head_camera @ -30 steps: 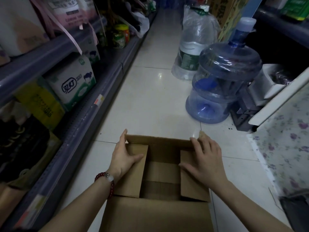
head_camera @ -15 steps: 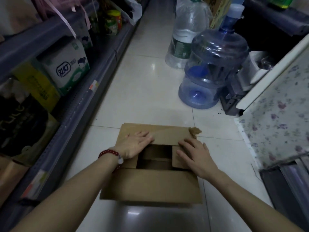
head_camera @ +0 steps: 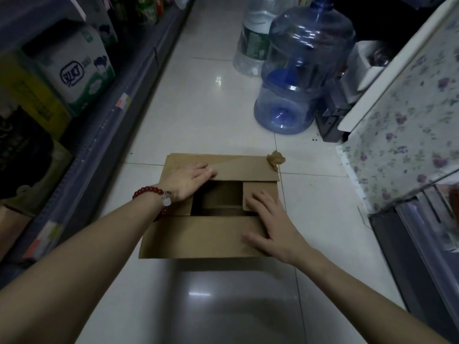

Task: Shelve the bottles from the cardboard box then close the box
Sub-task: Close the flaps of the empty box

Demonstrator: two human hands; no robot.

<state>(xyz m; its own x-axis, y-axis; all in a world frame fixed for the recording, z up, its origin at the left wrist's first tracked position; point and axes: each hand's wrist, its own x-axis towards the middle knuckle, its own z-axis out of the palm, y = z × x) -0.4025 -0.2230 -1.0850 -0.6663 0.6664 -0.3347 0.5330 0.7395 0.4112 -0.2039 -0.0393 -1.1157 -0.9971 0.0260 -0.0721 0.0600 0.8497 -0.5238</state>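
Note:
A brown cardboard box [head_camera: 198, 238] sits on the white tiled floor in front of me. Its far flap is folded down flat, the near flap lies outward toward me, and a dark gap stays open in the middle; no bottles show inside. My left hand [head_camera: 187, 180], with a red bead bracelet on the wrist, presses flat on the far flap and left side flap. My right hand [head_camera: 272, 223] lies flat on the right side flap and the near flap's right end. Some bottles [head_camera: 146, 7] stand on the shelf at the far left.
A grey shelf unit [head_camera: 99, 135] runs along the left with a white-green pack [head_camera: 74, 70] and yellow boxes. Two big blue water jugs [head_camera: 298, 70] stand on the floor behind the box. A flower-patterned cabinet [head_camera: 402, 135] is at the right. A torn tape scrap [head_camera: 275, 158] hangs at the box corner.
The far flap has been folded down over the opening. My left hand moved from the left side flap onto the far flap; my right hand slid nearer, onto the near flap.

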